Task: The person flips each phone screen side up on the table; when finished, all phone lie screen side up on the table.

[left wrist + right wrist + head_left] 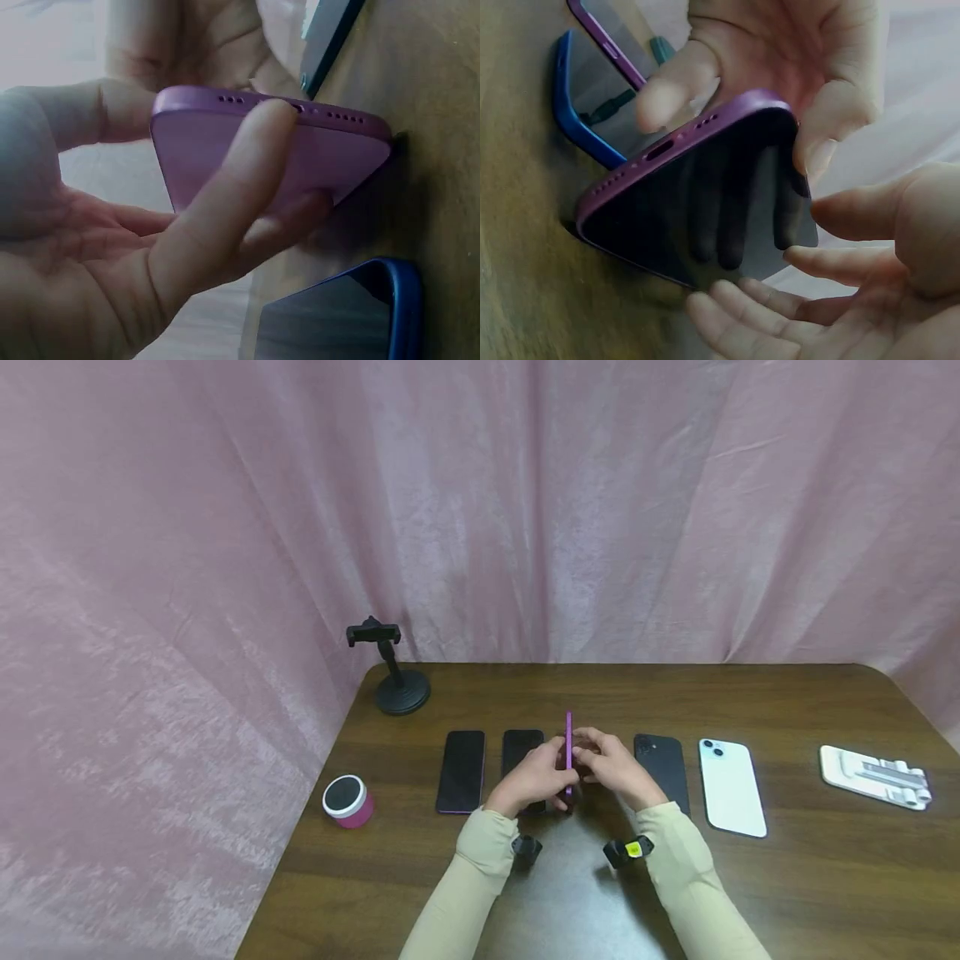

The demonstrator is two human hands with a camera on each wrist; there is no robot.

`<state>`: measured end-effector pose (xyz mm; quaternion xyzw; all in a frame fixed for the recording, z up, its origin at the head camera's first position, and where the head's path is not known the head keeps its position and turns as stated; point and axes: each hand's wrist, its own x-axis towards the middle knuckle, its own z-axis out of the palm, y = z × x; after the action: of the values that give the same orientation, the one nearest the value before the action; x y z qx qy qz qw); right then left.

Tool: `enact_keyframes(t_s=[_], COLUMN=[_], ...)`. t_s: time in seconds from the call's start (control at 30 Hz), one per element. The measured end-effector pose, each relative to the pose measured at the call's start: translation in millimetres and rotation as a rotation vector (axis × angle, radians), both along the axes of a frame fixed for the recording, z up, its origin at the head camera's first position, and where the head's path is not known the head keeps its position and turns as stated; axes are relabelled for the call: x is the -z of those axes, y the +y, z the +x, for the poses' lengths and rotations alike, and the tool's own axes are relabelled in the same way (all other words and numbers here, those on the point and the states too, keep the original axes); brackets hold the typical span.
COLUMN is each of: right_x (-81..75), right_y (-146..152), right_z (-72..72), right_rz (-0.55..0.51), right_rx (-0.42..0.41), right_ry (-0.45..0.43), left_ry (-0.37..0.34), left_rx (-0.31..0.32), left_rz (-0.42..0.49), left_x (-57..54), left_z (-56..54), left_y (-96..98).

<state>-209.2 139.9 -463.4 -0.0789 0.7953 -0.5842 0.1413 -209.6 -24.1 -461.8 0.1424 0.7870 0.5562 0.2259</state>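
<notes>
A purple phone (568,745) stands on its long edge on the table, seen edge-on in the head view. My left hand (527,778) grips it from the back side; in the left wrist view the thumb lies across its port end (337,120). On the screen side is my right hand (617,770), its fingers loosely spread. In the right wrist view its fingertips (724,292) are at the dark screen (660,232), which reflects them. Left of the purple phone, a blue-edged phone (574,112) lies face up, partly hidden by my left hand in the head view.
Another dark-screened phone (461,772) lies farther left, beside a pink-and-white jar (348,802). A black phone stand (402,692) is at the back left. Rightward lie a black phone (663,764), a white phone (732,787) and a folded white stand (873,777).
</notes>
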Motion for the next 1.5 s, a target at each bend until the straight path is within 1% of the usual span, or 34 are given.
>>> enact_keyframes(t_s=[0.07,0.13,0.23,0.37,0.5,0.63,0.83,0.93,1.07,1.2,1.33,1.5], right_x=[1.5,2.1,1.5,-0.8,-2.4,-3.3,-2.1,-0.1,2.6,5.2,8.6,11.3], right_y=[0,0,2,5,8,10,12,12,12,14,15,15], right_z=[0.9,1.5,1.7,1.8,2.9,3.6,1.6,0.0,-0.8,-1.4,-2.0,-2.7], right_rz=[0.022,0.04,0.069,0.106,0.133,0.171,0.226,0.254,0.327,0.396,0.415,0.422], right_rx=[-0.006,-0.005,0.005,0.02,0.028,0.038,0.039,0.043,0.055,0.069,0.091,0.103], right_ry=[-0.017,-0.024,-0.015,-0.009,-0.02,-0.021,0.001,0.003,0.027,0.078,0.105,0.103], left_ry=[-0.021,-0.027,-0.021,0.003,0.019,0.017,0.03,0.03,0.027,0.053,0.078,0.074], left_rx=[-0.012,-0.021,-0.038,-0.059,-0.072,-0.077,-0.073,-0.079,-0.085,-0.084,-0.101,-0.134], left_rz=[0.025,0.027,0.022,0.003,-0.039,-0.08,-0.142,-0.157,-0.172,-0.221,-0.275,-0.332], left_x=[0.2,0.5,0.9,-1.3,-4.4,-5.9,-1.1,0.5,1.7,1.9,1.9,1.5], left_z=[-0.1,0.1,0.7,2.5,4.9,6.3,4.7,4.4,6.0,8.4,10.2,13.4], left_y=[0.3,1.4,4.3,8.4,12.2,14.5,16.2,16.9,18.5,20.4,21.6,22.5])
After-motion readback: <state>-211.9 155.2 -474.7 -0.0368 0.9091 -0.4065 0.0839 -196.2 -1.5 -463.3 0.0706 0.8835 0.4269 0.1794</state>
